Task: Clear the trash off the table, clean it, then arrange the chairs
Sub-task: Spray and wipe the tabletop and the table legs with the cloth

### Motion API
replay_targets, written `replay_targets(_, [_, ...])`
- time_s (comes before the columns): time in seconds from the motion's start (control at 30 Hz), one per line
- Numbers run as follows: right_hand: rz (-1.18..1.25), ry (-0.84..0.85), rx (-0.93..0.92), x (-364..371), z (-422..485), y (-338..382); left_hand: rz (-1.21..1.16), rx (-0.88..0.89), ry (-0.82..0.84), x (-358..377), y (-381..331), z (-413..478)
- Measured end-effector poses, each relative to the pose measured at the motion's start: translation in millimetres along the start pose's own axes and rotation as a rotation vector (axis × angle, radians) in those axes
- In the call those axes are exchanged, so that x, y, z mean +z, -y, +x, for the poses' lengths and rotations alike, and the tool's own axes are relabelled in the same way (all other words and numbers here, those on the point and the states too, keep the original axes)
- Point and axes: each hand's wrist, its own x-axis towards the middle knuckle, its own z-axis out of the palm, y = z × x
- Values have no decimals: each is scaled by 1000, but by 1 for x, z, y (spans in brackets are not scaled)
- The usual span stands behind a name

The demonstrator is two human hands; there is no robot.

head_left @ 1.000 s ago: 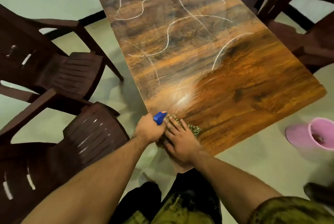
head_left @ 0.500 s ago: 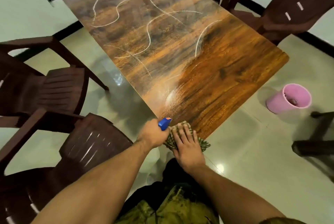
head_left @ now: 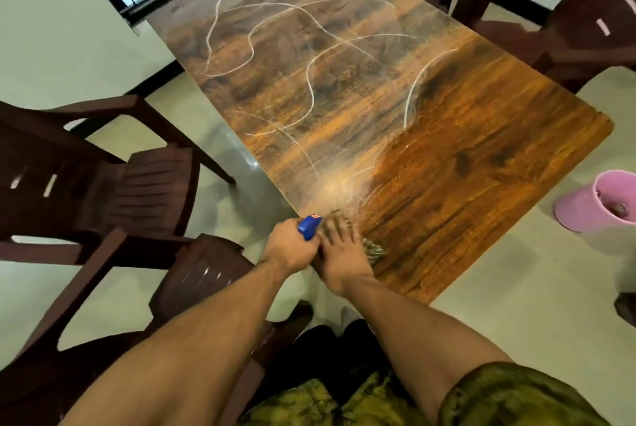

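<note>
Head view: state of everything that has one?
Table: near-right part wiped, the rest streaked white.
Left grip: curled round spray bottle.
Right grip: fingers straight, pressing cloth.
Cloth: flat on table's near corner.
Pink bin: on floor, open top, something inside.
Chairs: pulled back from table.

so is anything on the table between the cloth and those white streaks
Nothing visible. The table between the cloth under the right hand and the white streaks shows only wood; the left hand, gripping the spray bottle, sits beside the cloth.

Clenched left hand, flat right hand
</note>
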Motion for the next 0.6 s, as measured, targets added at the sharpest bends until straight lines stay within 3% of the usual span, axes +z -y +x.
replay_targets(0.07, [-110,97,-341,-1,2,-1,18,-3,14,-6,1,8])
replay_targets(0.17, [-135,15,-548,-8,16,-27,47,-11,27,-16,-2,23])
replay_targets(0.37, [-54,-119,-353,1,22,-24,86,25,108,-35,-17,65])
replay_targets(0.6, [-48,-110,-362,-12,62,-53,83,120,314,-67,-57,154])
